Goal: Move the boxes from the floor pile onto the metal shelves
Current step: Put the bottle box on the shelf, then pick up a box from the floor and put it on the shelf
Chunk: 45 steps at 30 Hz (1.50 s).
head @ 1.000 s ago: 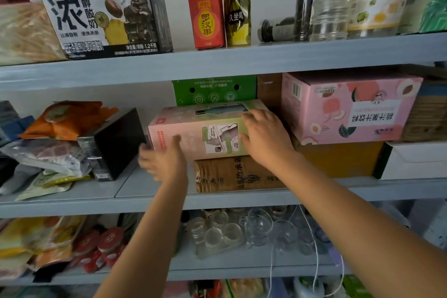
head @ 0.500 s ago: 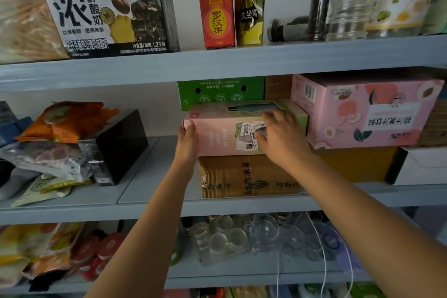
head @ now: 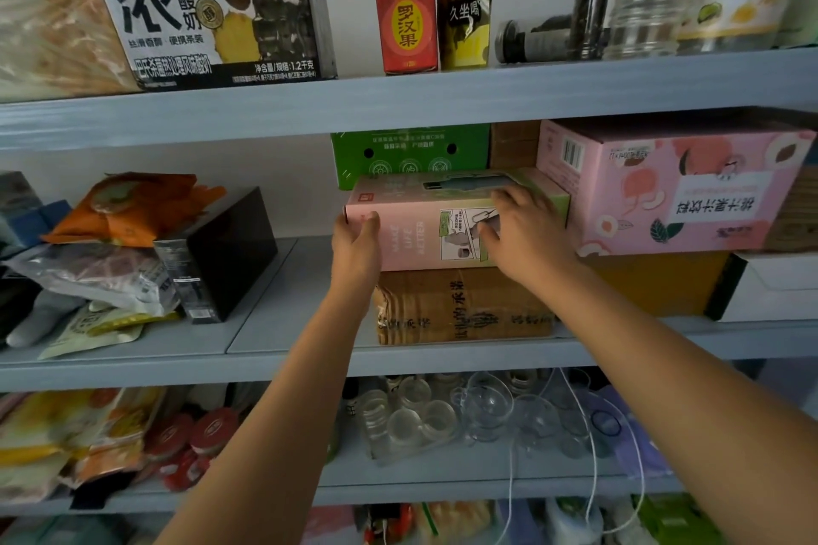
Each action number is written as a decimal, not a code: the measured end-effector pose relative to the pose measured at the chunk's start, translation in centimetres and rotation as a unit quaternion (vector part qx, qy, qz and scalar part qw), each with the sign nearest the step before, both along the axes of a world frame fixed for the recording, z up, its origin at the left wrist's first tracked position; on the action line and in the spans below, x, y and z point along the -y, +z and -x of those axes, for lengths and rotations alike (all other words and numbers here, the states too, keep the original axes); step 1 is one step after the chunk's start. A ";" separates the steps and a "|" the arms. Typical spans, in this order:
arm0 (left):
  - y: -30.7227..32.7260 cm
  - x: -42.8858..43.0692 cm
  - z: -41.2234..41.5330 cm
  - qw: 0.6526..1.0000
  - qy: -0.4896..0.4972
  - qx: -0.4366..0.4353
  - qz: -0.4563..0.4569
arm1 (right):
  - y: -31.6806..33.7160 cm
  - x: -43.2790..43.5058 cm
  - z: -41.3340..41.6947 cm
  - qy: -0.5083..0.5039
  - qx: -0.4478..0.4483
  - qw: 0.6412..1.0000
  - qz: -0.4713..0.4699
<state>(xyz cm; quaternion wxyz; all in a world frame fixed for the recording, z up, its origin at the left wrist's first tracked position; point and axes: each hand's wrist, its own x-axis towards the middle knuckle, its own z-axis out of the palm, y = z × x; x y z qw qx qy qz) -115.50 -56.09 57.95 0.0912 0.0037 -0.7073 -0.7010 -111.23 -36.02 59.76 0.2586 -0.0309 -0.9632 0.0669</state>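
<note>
A pink-and-green box [head: 411,235] lies on its long side on top of a brown carton [head: 460,310], on the middle grey metal shelf [head: 398,361]. My left hand [head: 356,243] grips the box's left end, thumb on the front face. Over the right part of the box lies my right hand [head: 526,235], its fingers curved across the upper front edge. The box's right end sits close to a large pink carton [head: 673,195]. The floor pile is out of view.
A green box [head: 407,150] stands behind the pink-and-green one. A black box [head: 225,252] and snack bags [head: 110,212] fill the shelf's left part. A white box [head: 779,288] sits far right. The top shelf holds a milk carton [head: 208,0], the lower shelf glass cups [head: 442,416].
The pink-and-green box has slid right and back onto the brown carton. My left hand went from behind its left end to gripping that end; my right hand stayed on it.
</note>
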 end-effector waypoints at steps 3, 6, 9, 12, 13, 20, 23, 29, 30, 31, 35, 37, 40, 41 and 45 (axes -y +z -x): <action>0.2 -0.3 -2.0 0.999 0.017 -0.036 0.034 | 0.1 0.4 -0.7 0.034 -0.012 0.998 0.059; 1.3 -1.0 -5.5 0.995 -0.010 -0.094 0.038 | 0.7 1.6 -3.2 0.118 -0.049 0.964 0.234; 2.5 -2.3 -9.0 0.991 -0.070 -0.108 0.021 | 1.1 2.3 -5.9 0.185 -0.061 0.896 0.400; 2.9 -3.8 -11.7 0.989 -0.106 -0.103 0.019 | 1.3 1.4 -8.8 0.211 -0.071 0.845 0.486; 2.8 -4.4 -12.6 0.988 -0.116 -0.100 0.019 | 1.3 0.8 -10.0 0.213 -0.070 0.843 0.488; 1.3 -11.2 -20.5 0.980 -0.180 -0.086 0.025 | -0.2 -4.9 -20.6 0.194 -0.073 0.833 0.513; 0.2 -14.9 -25.3 0.974 -0.213 -0.081 0.018 | -1.7 -8.2 -26.0 0.182 -0.073 0.830 0.522; -3.8 -22.3 -35.0 0.954 -0.297 -0.037 0.004 | -5.9 -14.6 -36.0 0.123 -0.074 0.829 0.540; -4.7 -23.3 -36.4 0.950 -0.312 -0.030 0.007 | -6.6 -15.5 -37.6 0.109 -0.076 0.827 0.547; -5.6 -24.3 -37.7 0.945 -0.327 -0.023 0.010 | -7.3 -16.5 -39.1 0.093 -0.080 0.822 0.556; -8.6 -28.0 -42.0 0.926 -0.377 0.007 0.003 | -10.4 -19.8 -44.6 0.033 -0.094 0.804 0.586; -10.1 -29.6 -43.9 0.915 -0.402 0.030 -0.002 | -12.1 -21.1 -47.1 -0.005 -0.095 0.806 0.585; -13.7 -31.6 -46.2 0.896 -0.440 0.062 -0.003 | -15.3 -22.4 -50.4 -0.060 -0.104 0.797 0.592; -15.2 -32.0 -46.9 0.889 -0.453 0.074 0.000 | -16.6 -22.6 -51.4 -0.079 -0.103 0.791 0.598; -20.6 -32.8 -50.0 0.858 -0.499 0.119 0.018 | -21.2 -22.6 -56.0 -0.169 -0.097 0.760 0.620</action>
